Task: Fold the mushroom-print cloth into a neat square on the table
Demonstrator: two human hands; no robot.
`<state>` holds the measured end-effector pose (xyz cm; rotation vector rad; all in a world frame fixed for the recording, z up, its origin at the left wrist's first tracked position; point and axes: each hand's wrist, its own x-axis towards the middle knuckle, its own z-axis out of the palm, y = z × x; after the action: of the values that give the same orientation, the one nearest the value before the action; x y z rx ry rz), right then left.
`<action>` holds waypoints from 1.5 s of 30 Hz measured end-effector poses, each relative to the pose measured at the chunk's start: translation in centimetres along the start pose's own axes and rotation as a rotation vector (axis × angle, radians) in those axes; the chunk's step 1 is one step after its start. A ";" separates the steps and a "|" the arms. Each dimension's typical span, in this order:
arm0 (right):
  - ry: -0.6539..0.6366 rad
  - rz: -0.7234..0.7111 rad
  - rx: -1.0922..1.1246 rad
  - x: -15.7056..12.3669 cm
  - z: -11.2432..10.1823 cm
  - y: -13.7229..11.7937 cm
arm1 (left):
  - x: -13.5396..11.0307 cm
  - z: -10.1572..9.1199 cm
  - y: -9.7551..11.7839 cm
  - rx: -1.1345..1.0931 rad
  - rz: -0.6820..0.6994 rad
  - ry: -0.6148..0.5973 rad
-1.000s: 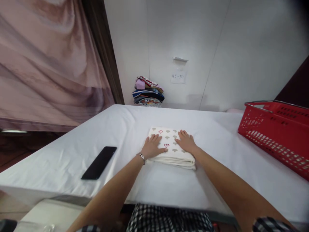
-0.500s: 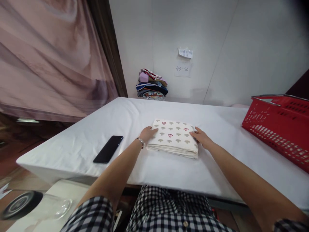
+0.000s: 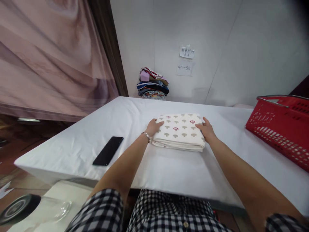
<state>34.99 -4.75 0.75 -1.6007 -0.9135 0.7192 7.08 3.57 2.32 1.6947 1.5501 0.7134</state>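
A folded white cloth [image 3: 178, 130] with grey and red mushroom prints is over the middle of the white-covered table [image 3: 79, 138], its stacked layers facing me. My left hand [image 3: 154, 127] grips its left side, thumb on top and the other fingers out of sight along the edge. On the opposite side my right hand [image 3: 207, 129] has its thumb on the top face and its fingers around the right edge. Whether the cloth rests on the table or is slightly raised, I cannot tell.
A black phone [image 3: 108, 150] lies left of my left forearm. At the right stands a red plastic basket [image 3: 277, 129] with metal handles. Beyond the far edge is a pile of folded fabrics [image 3: 153, 84]. A clear jar with a black lid [image 3: 20, 208] is at lower left.
Both hands have moved the folded cloth a little away from me and to the right. The grip on its two sides looks the same.
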 end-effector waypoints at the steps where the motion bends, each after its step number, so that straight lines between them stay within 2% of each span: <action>1: 0.021 0.036 -0.056 0.4 0.0 0.1 | 0.4 0.4 0.1 -0.006 -0.015 0.000; 4: 0.037 0.148 -0.246 1.0 0.0 0.9 | 1.2 1.2 0.1 -0.012 -0.083 -0.018; 6: 0.002 0.153 -0.296 0.6 -0.4 1.4 | 1.1 1.2 -0.3 -0.021 -0.105 -0.036; 10: -0.103 0.200 -0.243 -2.1 -1.8 1.9 | -0.5 0.1 -1.3 -0.041 -0.098 -0.097; 14: -0.161 0.254 -0.175 -5.4 -2.5 1.7 | -2.0 -0.4 -2.3 -0.027 -0.034 -0.203; 17: -0.165 0.234 -0.181 -6.6 -2.3 1.5 | -2.4 -0.1 -2.7 0.004 0.011 -0.187; 20: -0.166 0.161 -0.304 -6.6 -2.2 1.9 | -2.6 0.2 -2.9 0.056 0.042 -0.109; 23: -0.098 -0.013 -0.477 -6.7 -2.5 2.2 | -3.6 0.2 -3.1 0.155 0.102 0.007; 25: -0.028 -0.194 -0.525 -7.2 -2.8 2.1 | -4.5 0.1 -3.1 0.224 0.216 0.134; 27: -0.011 -0.382 -0.540 -8.0 -2.7 1.5 | -5.3 0.2 -2.8 0.276 0.405 0.219; 28: -0.037 -0.461 -0.556 -8.3 -2.5 1.1 | -5.7 0.4 -2.6 0.296 0.507 0.217; 30: -0.147 -0.574 -0.619 -8.9 -1.8 0.2 | -6.1 0.9 -2.1 0.337 0.673 0.139; 33: -0.316 -0.676 -0.722 -9.1 -0.4 -0.8 | -6.4 1.9 -1.8 0.395 0.790 0.026; 38: -0.398 -0.746 -0.837 -8.7 1.1 -1.2 | -6.1 2.4 -2.3 0.387 0.814 0.000; 45: -0.396 -0.673 -0.822 -8.6 1.5 -1.1 | -5.9 2.6 -2.6 0.352 0.791 0.002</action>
<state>29.06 -11.27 1.35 -1.6670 -2.1035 0.1585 6.89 -2.60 -0.94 2.6139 1.0043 0.8451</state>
